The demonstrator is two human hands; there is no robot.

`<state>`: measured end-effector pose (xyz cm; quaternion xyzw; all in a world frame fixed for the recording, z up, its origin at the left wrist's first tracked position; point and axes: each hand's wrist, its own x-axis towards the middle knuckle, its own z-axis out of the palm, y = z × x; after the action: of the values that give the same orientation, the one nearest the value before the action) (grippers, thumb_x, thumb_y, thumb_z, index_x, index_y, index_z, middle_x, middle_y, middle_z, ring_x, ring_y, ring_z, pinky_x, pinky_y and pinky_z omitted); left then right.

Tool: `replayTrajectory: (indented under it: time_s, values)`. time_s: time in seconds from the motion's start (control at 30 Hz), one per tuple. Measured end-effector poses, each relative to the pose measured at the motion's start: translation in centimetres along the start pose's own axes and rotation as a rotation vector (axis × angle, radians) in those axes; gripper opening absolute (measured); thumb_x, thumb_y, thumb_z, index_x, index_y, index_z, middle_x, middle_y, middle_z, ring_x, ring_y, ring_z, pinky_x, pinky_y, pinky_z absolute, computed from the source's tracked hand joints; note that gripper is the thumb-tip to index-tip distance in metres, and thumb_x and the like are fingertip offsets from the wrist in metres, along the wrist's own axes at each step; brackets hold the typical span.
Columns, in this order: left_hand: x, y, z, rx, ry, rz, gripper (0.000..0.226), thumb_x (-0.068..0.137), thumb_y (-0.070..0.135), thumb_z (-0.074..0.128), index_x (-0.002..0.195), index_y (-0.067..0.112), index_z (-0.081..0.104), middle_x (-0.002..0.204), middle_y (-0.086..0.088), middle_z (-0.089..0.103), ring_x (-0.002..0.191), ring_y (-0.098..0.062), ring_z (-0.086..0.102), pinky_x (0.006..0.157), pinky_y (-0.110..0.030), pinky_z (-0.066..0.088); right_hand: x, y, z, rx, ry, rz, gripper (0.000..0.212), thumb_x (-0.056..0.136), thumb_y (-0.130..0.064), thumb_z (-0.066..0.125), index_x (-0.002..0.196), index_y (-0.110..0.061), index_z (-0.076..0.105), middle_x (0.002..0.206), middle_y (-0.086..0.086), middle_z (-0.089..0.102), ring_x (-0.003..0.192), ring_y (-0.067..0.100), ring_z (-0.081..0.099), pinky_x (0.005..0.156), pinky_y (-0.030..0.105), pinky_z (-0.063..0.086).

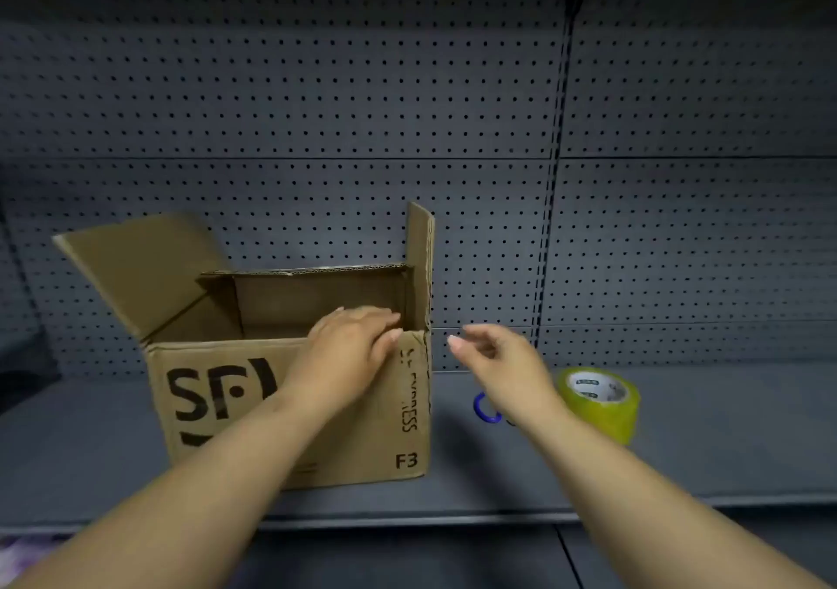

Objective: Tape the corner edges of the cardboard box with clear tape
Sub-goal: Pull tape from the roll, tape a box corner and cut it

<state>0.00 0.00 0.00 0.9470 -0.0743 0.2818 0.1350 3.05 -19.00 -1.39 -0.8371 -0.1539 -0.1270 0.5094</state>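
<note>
An open brown cardboard box (217, 407) with black lettering stands on the grey shelf, its left and right flaps raised. My left hand (353, 339) rests on the box's near top rim close to the right front corner, fingers laid flat over the edge. My right hand (493, 362) hovers just right of that corner, fingers loosely curled and holding nothing. A yellowish roll of clear tape (600, 400) lies on the shelf to the right of my right wrist.
A blue ring-shaped handle (483, 409) peeks out from behind my right wrist on the grey shelf (702, 443). A grey pegboard wall (453, 135) backs the shelf. The shelf's front edge runs below the box.
</note>
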Motion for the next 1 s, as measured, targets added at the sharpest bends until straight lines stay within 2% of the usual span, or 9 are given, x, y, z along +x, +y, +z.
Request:
replayTrajectory:
  time_s: [0.1,0.23,0.37,0.47,0.53,0.6,0.77,0.9,1.0]
  values:
    - [0.7,-0.1,0.7,0.039,-0.002,0.035,0.036,0.094,0.039,0.041,0.125,0.029,0.054,0.127,0.009,0.059,0.118,-0.008,0.051,0.108,-0.035,0.033,2.2,-0.4,1.3,-0.094,-0.035,-0.011,0.052,0.082,-0.051,0.057,0.123,-0.019,0.055,0.101,-0.007,0.061,0.090,0.007,0.053,0.076,0.021,0.041]
    - [0.5,-0.3,0.8,0.018,0.008,0.046,0.031,0.092,0.036,0.045,0.118,0.029,0.061,0.114,0.009,0.066,0.105,-0.010,0.059,0.092,-0.038,0.047,4.2,-0.9,2.3,-0.179,-0.004,-0.106,0.056,0.077,-0.060,0.058,0.112,-0.016,0.061,0.095,-0.002,0.066,0.089,0.013,0.060,0.072,0.024,0.045]
    - [0.4,-0.2,0.8,0.024,0.057,0.048,0.028,0.090,0.036,0.051,0.111,0.028,0.067,0.109,0.009,0.069,0.101,-0.009,0.063,0.089,-0.037,0.050,4.9,-0.7,2.1,-0.236,0.030,-0.213,0.042,0.083,-0.050,0.057,0.101,-0.014,0.067,0.086,-0.001,0.068,0.082,0.013,0.062,0.068,0.025,0.050]
    - [0.2,-0.1,0.8,0.028,0.068,0.042,0.026,0.088,0.035,0.053,0.108,0.029,0.068,0.105,0.010,0.071,0.098,-0.008,0.064,0.086,-0.036,0.052,5.1,-0.3,1.7,-0.202,-0.006,-0.232,0.030,0.085,-0.043,0.057,0.086,-0.015,0.068,0.066,-0.009,0.060,0.061,0.004,0.054,0.051,0.017,0.039]
    - [0.1,-0.1,0.8,0.033,0.074,0.033,0.025,0.088,0.036,0.053,0.106,0.030,0.069,0.104,0.011,0.071,0.096,-0.008,0.065,0.085,-0.034,0.052,5.3,-0.1,1.4,-0.177,-0.018,-0.222,0.028,0.085,-0.042,0.058,0.081,-0.015,0.067,0.058,-0.011,0.053,0.054,0.001,0.048,0.048,0.016,0.033]
    - [0.1,-0.1,0.8,0.044,0.067,0.028,0.026,0.088,0.037,0.052,0.106,0.030,0.069,0.103,0.011,0.071,0.095,-0.007,0.065,0.083,-0.031,0.052,5.3,0.0,1.4,-0.154,-0.025,-0.220,0.029,0.084,-0.042,0.059,0.082,-0.015,0.068,0.059,-0.011,0.054,0.055,0.002,0.049,0.050,0.017,0.035]
    - [0.4,-0.3,1.0,0.061,0.066,0.021,0.027,0.087,0.039,0.052,0.108,0.032,0.067,0.103,0.012,0.071,0.094,-0.004,0.064,0.078,-0.018,0.044,4.8,0.0,1.8,-0.062,-0.059,-0.194,0.032,0.078,-0.049,0.063,0.088,-0.019,0.069,0.076,-0.007,0.069,0.070,0.005,0.062,0.063,0.018,0.047]
    - [0.5,-0.5,1.1,0.069,0.075,0.028,0.031,0.086,0.043,0.049,0.110,0.034,0.065,0.106,0.013,0.070,0.097,-0.004,0.064,0.080,-0.021,0.048,3.0,1.6,2.2,0.053,-0.026,-0.170,0.022,0.084,-0.037,0.060,0.089,-0.021,0.073,0.082,-0.010,0.072,0.076,0.001,0.064,0.072,0.021,0.052]
    - [0.6,-0.6,1.2,0.072,0.087,0.043,0.029,0.086,0.042,0.051,0.109,0.034,0.066,0.105,0.013,0.070,0.097,-0.004,0.064,0.079,-0.020,0.047,1.2,2.8,3.4,0.076,0.008,-0.195,0.022,0.088,-0.030,0.056,0.103,-0.023,0.071,0.099,-0.011,0.073,0.087,-0.004,0.063,0.077,0.013,0.048]
